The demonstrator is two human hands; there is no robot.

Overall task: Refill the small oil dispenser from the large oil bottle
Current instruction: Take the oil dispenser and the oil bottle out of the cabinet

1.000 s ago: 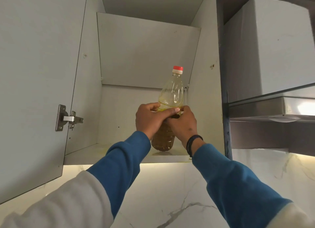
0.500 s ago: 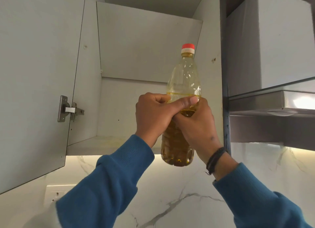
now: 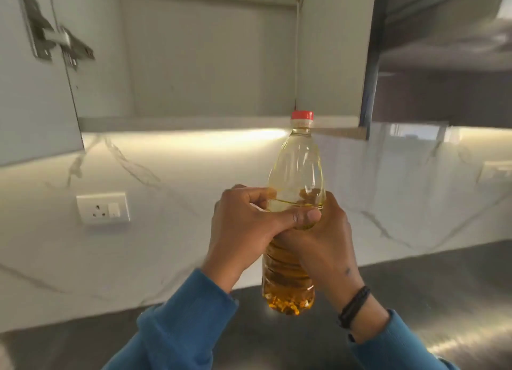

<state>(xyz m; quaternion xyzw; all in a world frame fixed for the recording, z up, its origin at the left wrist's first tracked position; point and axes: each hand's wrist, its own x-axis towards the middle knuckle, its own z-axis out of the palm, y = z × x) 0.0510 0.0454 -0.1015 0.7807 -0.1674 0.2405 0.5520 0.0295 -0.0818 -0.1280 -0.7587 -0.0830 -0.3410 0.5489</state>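
The large oil bottle is clear plastic with a red cap and golden oil about halfway up. It is upright in the air, in front of the marble wall and above the dark counter. My left hand grips its waist from the left, thumb across the front. My right hand grips the same waist from the right, a black band on the wrist. The small oil dispenser is out of sight.
The wall cabinet stands open above, its door swung out at the left. A range hood hangs at the upper right. A wall socket sits on the marble backsplash. The dark steel counter runs below.
Both hands have carried the bottle out of the cabinet and down, from shelf level to in front of the backsplash. My view has tilted down, so the counter now shows.
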